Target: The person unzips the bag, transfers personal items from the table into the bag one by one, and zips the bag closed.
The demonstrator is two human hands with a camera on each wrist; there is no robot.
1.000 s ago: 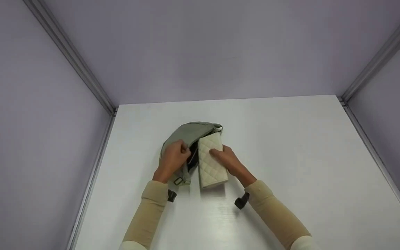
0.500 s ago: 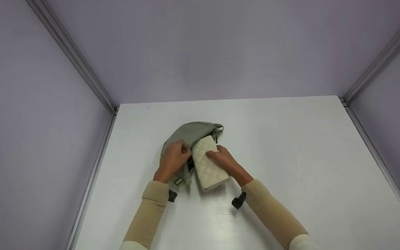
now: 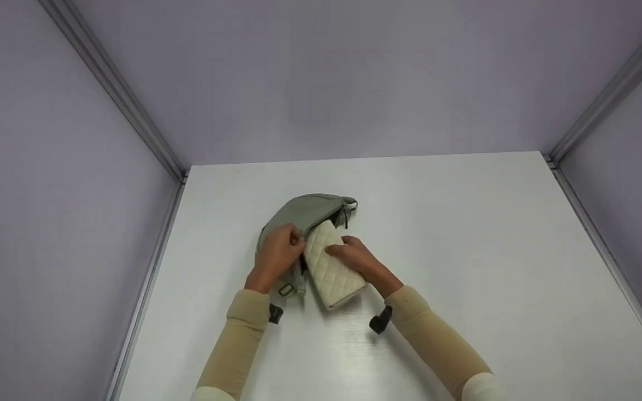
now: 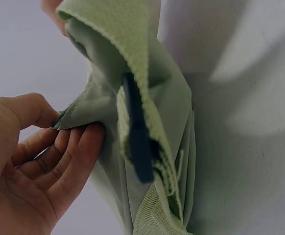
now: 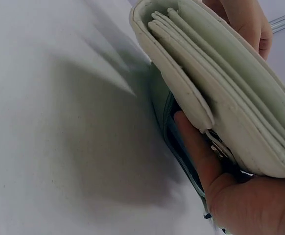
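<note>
From the head view we see the left hand (image 3: 278, 253) gripping the near edge of a grey-green fabric bag (image 3: 301, 213) that lies on the white table (image 3: 466, 250), left of the middle; its fingers are curled round the cloth, and in the left wrist view the fingertips (image 4: 91, 139) and thumb pinch a fold of the fabric, with the rest of the palm cut off by the frame's lower corner. The right hand (image 3: 357, 259) holds a cream quilted wallet (image 3: 329, 264), fingers wrapped over its top face and the thumb underneath — in the right wrist view we see the wallet's layered edge (image 5: 216, 93) from the end, resting across the palm, with one finger (image 5: 194, 152) lying under it. The wallet is tilted, its far end pushed into the dark mouth of the bag just beside the left hand, its near end out over the table; how far it reaches inside we cannot tell, since the bag's flap covers that end. A zip pull (image 3: 346, 214) hangs at the bag's far right corner, and a strap with a metal ring (image 3: 286, 289) trails toward us beneath the left wrist. Two small black clips (image 3: 381, 321) show beside the sleeves — what they fasten to is hidden by the arms. The bag's inside is too dark to make out.
</note>
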